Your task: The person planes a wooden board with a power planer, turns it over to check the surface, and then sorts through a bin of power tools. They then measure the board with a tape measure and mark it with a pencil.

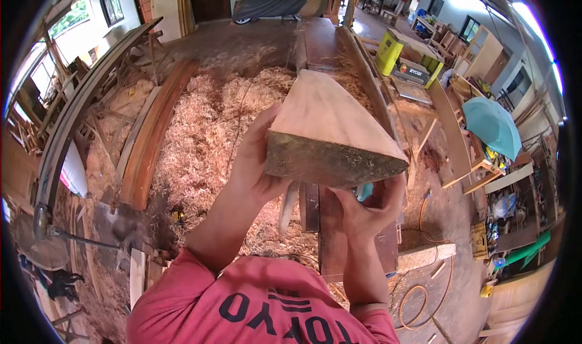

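Observation:
A thick wooden block with a pale, smooth upper face and a dark, rough near end is held up in front of my chest. My left hand grips its left side, with the fingers partly hidden behind it. My right hand holds it from below at the right corner, the fingers curled under the dark end. Beneath the block runs a long dark wooden bench.
Wood shavings cover the floor at left, beside a reddish plank. A green planer machine stands at the back right, near a teal umbrella. An orange hose coils on the floor at lower right.

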### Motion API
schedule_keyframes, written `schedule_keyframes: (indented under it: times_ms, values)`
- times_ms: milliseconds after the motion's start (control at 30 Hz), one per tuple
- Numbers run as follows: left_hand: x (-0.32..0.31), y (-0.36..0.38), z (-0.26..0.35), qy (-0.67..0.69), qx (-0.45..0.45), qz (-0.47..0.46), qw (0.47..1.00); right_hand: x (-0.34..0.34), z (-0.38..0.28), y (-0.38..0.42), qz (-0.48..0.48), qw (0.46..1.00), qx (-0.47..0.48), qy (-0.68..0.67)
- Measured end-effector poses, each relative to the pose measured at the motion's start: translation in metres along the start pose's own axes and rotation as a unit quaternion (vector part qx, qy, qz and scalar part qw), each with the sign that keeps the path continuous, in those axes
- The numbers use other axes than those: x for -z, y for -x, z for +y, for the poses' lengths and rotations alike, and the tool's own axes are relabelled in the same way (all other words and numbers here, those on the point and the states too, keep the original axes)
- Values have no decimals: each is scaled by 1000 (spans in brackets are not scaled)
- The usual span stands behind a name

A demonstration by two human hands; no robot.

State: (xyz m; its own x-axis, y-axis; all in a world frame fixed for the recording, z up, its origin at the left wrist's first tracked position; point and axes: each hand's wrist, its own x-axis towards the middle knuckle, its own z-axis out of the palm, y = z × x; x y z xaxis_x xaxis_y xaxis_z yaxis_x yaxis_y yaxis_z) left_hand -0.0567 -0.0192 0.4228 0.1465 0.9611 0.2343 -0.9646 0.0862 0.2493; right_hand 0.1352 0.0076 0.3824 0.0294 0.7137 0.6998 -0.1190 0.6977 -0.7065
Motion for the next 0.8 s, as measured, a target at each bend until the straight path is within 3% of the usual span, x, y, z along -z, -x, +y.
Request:
schedule_keyframes:
  times_ms: [100, 533, 667, 800]
  values:
    - [-1, 1, -1, 16, 10, -66, 998, 0, 1, 0, 4, 1000, 1, 4]
    - [-1, 0, -3, -12, -32, 44, 998, 2, -3, -2, -8, 1000, 14, 12]
    - [-8, -2, 2, -6, -14, 52, 999, -1, -10, -9, -8, 1000, -14, -17]
    - [-11, -6, 1, -24, -30, 26, 999, 11, -8, -17, -35, 998, -42, 39]
